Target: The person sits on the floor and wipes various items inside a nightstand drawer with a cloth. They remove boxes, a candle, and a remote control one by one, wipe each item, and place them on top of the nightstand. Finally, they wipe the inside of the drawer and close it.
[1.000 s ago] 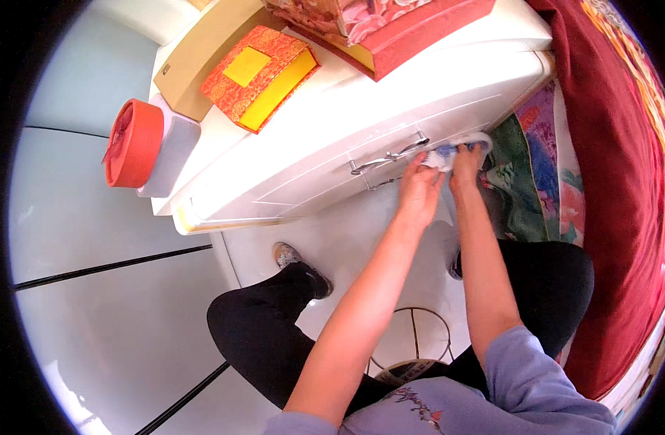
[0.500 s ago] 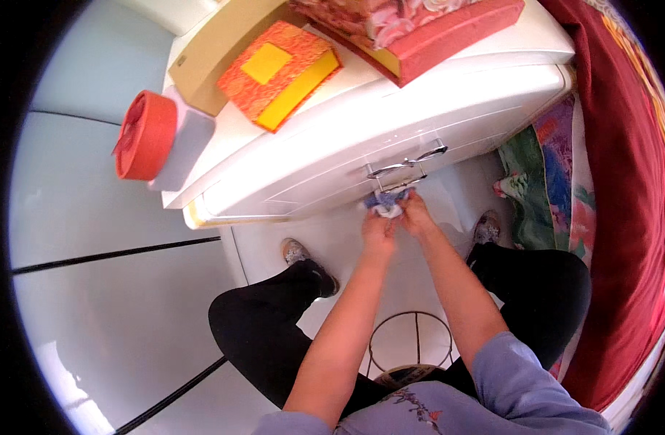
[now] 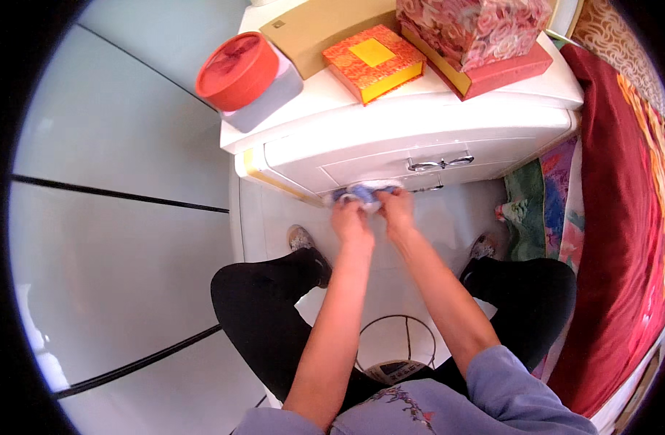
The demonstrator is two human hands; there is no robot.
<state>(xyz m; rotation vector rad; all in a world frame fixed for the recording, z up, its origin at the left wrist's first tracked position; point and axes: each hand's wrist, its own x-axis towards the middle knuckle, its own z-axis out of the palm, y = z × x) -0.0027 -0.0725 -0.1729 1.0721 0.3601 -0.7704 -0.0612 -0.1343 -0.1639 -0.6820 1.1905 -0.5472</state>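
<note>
left hand: closed around the left end of a blue and white cloth, fingers curled over it, pressing it to the lower front of the cabinet.
right hand: gripping the right end of the same cloth, thumb and fingers pinched on the fabric; the two hands sit just beside each other.
cloth: bunched between both hands, touching the white cabinet just below its drawer front and left of the metal handles.
risk, handles: in my judgement a wide sweep to the right could catch knuckles or cloth on the upper handle, since it juts out near the right hand.
risk, top load: the red round box overhangs the left rim on its grey base; a hard shove on the cabinet could plausibly shake it loose. the orange and yellow box and the floral box sit further in.
risk, balance: the person crouches with knees wide; leaning further forward looks likely to tip weight onto the cabinet.
edges: the cabinet's bottom left corner lies just left of the left hand.
open room: pale floor stretches to the left; the red bedding and a colourful rug crowd the right side.
</note>
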